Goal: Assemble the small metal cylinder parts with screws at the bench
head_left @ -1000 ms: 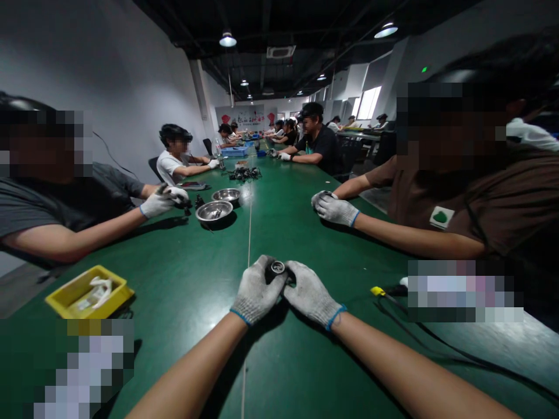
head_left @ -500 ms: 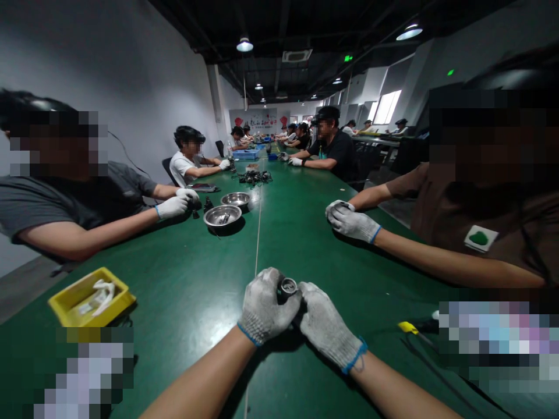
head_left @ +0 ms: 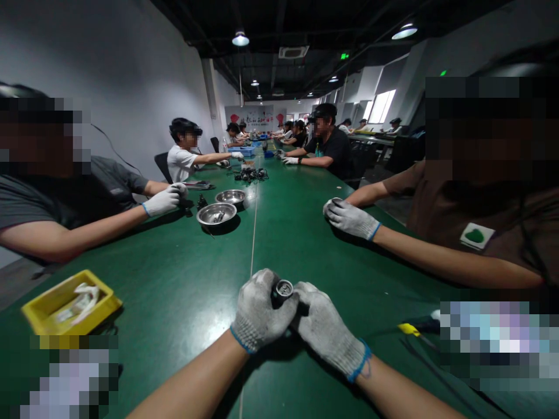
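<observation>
Both my hands wear grey-white knit gloves with blue cuffs and meet low over the green table (head_left: 183,314). My left hand (head_left: 261,311) wraps round a small dark cylindrical part (head_left: 285,288), whose round end has a bright metal rim and faces up. Against the part's right side, the closed fingers of my right hand (head_left: 321,320) press close to my left thumb. The gloves hide the lower part of the piece and my right fingertips.
A yellow bin (head_left: 72,305) with white items stands at left. Two metal bowls (head_left: 217,216) and a pile of dark parts (head_left: 251,174) lie farther up the table. At right is a yellow-tipped cable (head_left: 409,330). Gloved co-workers sit along both sides.
My hands keep their hold on the part, almost unchanged. The view has swung slightly. Farther back on the left, a co-worker in white has stretched an arm over the table.
</observation>
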`<action>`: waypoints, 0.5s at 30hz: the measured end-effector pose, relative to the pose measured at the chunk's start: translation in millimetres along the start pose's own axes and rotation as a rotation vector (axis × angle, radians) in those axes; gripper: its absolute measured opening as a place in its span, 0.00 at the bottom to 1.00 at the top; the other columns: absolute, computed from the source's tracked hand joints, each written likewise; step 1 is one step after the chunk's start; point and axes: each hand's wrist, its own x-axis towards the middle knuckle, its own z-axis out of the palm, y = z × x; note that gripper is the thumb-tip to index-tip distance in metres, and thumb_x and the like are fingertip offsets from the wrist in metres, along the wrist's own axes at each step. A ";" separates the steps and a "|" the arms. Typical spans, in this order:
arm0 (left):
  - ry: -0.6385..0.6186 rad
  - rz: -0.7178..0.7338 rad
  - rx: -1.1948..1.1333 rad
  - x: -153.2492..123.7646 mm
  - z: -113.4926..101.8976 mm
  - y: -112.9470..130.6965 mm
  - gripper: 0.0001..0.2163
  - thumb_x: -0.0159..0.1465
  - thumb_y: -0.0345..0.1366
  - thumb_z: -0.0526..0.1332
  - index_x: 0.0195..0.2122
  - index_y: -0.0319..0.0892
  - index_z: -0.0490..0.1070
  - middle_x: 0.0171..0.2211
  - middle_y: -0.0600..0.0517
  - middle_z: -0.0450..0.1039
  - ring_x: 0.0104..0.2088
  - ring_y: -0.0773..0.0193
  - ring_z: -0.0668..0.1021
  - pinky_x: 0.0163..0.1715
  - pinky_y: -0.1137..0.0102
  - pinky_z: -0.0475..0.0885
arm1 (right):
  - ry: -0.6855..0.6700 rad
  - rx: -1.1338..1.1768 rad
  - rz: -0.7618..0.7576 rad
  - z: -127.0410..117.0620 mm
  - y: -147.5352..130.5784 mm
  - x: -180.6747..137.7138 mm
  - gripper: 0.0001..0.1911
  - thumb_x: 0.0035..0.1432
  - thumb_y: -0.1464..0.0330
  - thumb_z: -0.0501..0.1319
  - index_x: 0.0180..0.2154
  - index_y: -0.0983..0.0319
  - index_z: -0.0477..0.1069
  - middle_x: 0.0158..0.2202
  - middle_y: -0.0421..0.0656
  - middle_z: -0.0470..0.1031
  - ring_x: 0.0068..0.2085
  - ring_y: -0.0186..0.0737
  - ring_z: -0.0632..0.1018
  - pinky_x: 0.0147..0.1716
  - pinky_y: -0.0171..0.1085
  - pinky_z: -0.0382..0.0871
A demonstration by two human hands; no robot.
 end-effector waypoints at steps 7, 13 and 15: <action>-0.033 0.006 -0.010 3.8 -0.4 1.0 0.10 0.63 0.45 0.64 0.33 0.45 0.69 0.30 0.49 0.75 0.32 0.59 0.79 0.35 0.66 0.74 | 0.025 0.005 -0.006 -4.9 0.2 1.5 0.07 0.52 0.76 0.62 0.32 0.58 0.75 0.33 0.44 0.78 0.37 0.45 0.78 0.41 0.41 0.74; 0.041 0.127 -0.092 -1.5 -24.2 25.1 0.24 0.54 0.51 0.71 0.48 0.44 0.76 0.45 0.42 0.78 0.51 0.45 0.79 0.56 0.52 0.74 | 0.042 0.090 0.000 -6.9 0.3 2.4 0.07 0.55 0.74 0.64 0.37 0.59 0.77 0.37 0.44 0.79 0.41 0.46 0.79 0.44 0.42 0.74; -0.126 -0.055 -0.200 -19.3 -31.4 33.3 0.21 0.57 0.51 0.70 0.47 0.45 0.78 0.41 0.44 0.78 0.49 0.46 0.80 0.51 0.54 0.77 | 0.057 0.051 0.013 -7.3 -0.2 2.1 0.03 0.57 0.72 0.65 0.35 0.60 0.76 0.36 0.45 0.78 0.40 0.46 0.78 0.43 0.42 0.73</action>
